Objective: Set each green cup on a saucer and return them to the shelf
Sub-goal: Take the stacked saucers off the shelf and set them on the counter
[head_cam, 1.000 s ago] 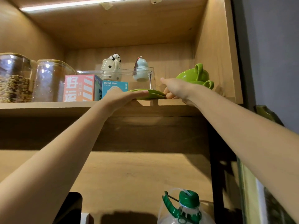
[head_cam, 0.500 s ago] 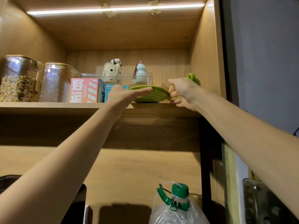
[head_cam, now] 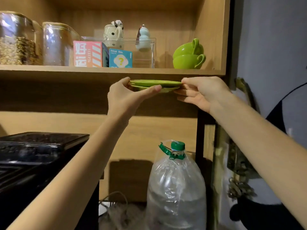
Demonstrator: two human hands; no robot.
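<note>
Below the shelf (head_cam: 113, 70), stacked saucers (head_cam: 155, 84) are pinched by both hands (head_cam: 127, 98) (head_cam: 201, 93); they should be kept level.

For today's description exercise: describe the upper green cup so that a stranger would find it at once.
Find the wooden shelf and follow it to its right end, past the clear box. Two green cups are stacked there; the upper cup lies tipped on the upright lower cup, its handle pointing up.
</note>
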